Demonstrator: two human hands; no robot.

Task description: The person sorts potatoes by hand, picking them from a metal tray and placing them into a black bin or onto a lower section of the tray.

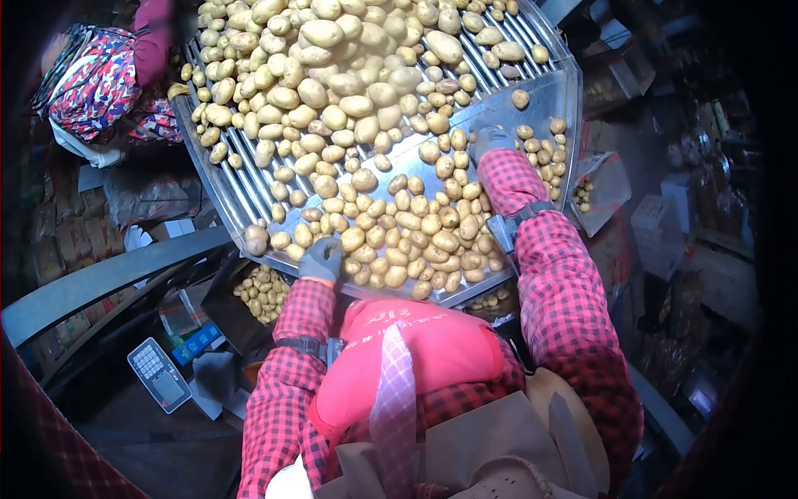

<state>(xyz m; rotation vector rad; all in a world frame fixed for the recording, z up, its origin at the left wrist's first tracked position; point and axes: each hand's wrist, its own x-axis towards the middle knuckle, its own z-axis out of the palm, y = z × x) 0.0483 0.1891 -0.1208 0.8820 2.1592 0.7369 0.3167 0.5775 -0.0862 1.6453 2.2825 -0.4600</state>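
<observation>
My left hand (322, 259), in a grey glove, is at the near left edge of the metal tray (545, 98). Its fingers are curled in beside the small potatoes (416, 241); whatever they hold is too dark to make out. Farther out, my right hand (492, 141), gloved too, reaches onto the bare metal between two groups of potatoes. Its fingers look stretched downward and partly hidden, with no potato visible in them. A large heap of potatoes (324, 75) covers the metal rollers (253, 179) beyond my hands.
Another person (100, 83) stands at the far left of the rollers. Below the tray's left edge sits a container of small potatoes (262, 295). A scale display with keypad (158, 374) is at lower left. At right are a plastic bag (603, 191) and a white crate (657, 233).
</observation>
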